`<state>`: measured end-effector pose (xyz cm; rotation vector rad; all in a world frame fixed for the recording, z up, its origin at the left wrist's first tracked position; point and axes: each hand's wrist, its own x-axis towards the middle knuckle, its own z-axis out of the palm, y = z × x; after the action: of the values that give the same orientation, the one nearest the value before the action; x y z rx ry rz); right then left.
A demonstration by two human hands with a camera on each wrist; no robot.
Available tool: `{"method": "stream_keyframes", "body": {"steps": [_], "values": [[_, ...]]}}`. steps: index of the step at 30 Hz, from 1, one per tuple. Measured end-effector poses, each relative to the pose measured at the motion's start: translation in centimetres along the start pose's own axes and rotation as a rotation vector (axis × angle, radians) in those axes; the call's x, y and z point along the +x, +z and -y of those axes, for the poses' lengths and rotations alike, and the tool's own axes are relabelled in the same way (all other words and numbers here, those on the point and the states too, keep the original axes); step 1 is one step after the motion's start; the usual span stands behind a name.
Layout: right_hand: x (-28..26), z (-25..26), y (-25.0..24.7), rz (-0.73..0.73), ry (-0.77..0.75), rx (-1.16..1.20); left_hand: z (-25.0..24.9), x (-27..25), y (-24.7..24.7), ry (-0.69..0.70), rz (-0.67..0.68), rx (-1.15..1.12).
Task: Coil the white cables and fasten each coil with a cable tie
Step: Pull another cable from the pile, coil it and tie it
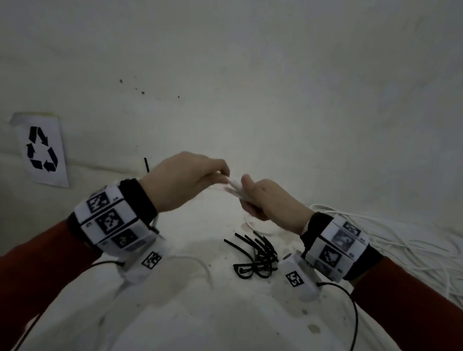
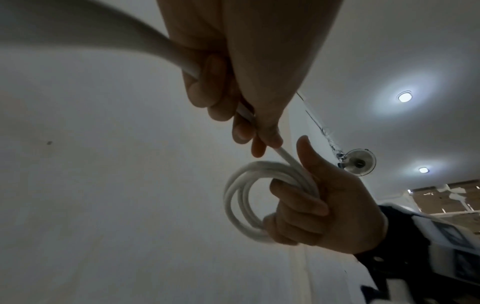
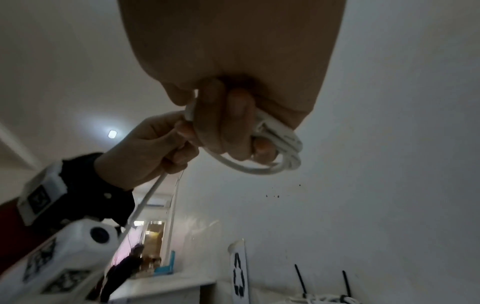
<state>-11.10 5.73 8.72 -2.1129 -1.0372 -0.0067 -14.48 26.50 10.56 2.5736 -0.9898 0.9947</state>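
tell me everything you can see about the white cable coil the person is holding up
The white cable coil is a small bundle of several round loops of smooth, plastic-looking cord, held in the air above the table. The right hand grips one side of it, fingers curled through the loops and thumb raised. A straight run of the same cable leaves the top of the coil and passes through the left hand, which pinches it. No tie shows on it.

Both forearms reached forward, wrists raised, the hands nearly meeting at centre. The left hand (image 1: 186, 177) pinched a strand between thumb and curled fingers. The right hand (image 1: 269, 200) was closed in a fist around loops, thumb pointing up.
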Motion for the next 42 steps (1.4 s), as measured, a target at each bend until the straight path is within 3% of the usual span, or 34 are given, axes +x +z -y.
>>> {"method": "stream_keyframes", "body": {"steps": [5, 9, 17, 22, 26, 31, 36, 39, 42], "values": [[1.7, 1.1, -1.7, -0.013, 0.009, 0.479, 1.7, 4.1, -1.4, 0.121, -0.105, -0.031], [2.2, 0.7, -2.9, 0.038, -0.007, 0.709, 2.7, 6.1, -1.2, 0.123, -0.093, -0.043], [1.2, -0.9, -3.4, 0.042, 0.015, 0.952, 3.9, 4.3, 0.8, -0.15, 0.007, -0.36], [0.8, -1.5, -4.4, -0.15, 0.004, 1.132, 6.5, 0.9, 2.9, -0.297, 0.066, -0.404], [0.9, -2.1, -4.8, -0.151, 0.035, 1.113, 8.6, -1.3, 4.3, -0.359, 0.093, -0.339], [1.3, -2.3, -3.9, -0.119, 0.037, 1.25, 8.7, -2.0, 5.6, -0.419, 0.089, -0.353], [1.9, -2.5, -3.4, -0.087, 0.082, 1.176, 7.4, -0.9, 4.4, -0.5, 0.208, -0.24], [2.5, -2.3, -2.6, -0.022, 0.144, 1.053, 5.1, 0.8, 2.6, -0.478, 0.073, -0.54], [3.1, -1.5, -1.6, -0.01, 0.147, 1.08, 2.9, 2.6, 2.5, -0.396, 0.108, -0.731]]}}
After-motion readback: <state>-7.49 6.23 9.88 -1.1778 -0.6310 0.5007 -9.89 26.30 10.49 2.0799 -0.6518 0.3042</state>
